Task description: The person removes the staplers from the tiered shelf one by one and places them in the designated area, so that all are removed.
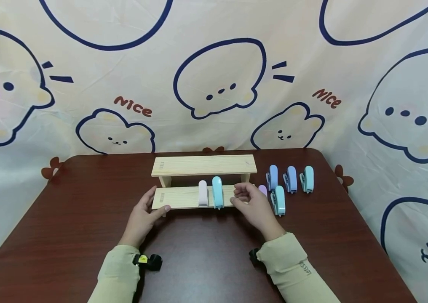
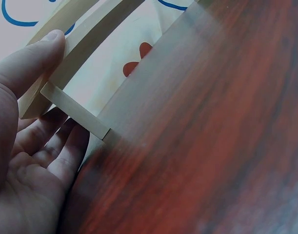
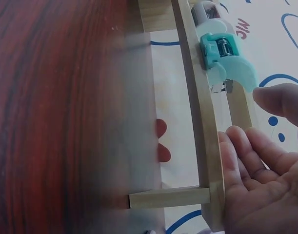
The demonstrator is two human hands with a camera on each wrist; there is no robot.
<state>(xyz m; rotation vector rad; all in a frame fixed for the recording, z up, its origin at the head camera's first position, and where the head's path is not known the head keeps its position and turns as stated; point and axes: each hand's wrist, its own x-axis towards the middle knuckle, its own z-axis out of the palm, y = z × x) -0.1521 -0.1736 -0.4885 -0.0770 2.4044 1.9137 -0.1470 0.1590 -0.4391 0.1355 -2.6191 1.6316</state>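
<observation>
A low wooden shelf (image 1: 177, 198) stands on short legs in front of a second wooden shelf (image 1: 203, 165). My left hand (image 1: 142, 216) grips its left end, and in the left wrist view the thumb (image 2: 49, 46) lies along the board's edge. On the board stand a pale lilac stapler (image 1: 203, 193) and, right beside it, a turquoise stapler (image 1: 217, 192). Over the board's right end is my right hand (image 1: 252, 206), fingers loosely bent and nothing in them. The right wrist view shows its thumb close to the turquoise stapler (image 3: 231, 58).
Right of the shelves, several more staplers stand on the dark wood table (image 1: 66, 235): two blue ones (image 1: 290, 179), a teal one (image 1: 307, 179), another teal one (image 1: 279, 200) nearer me, and a purple one (image 1: 263, 190) partly behind the right hand. A printed cloth (image 1: 214, 130) hangs behind the table.
</observation>
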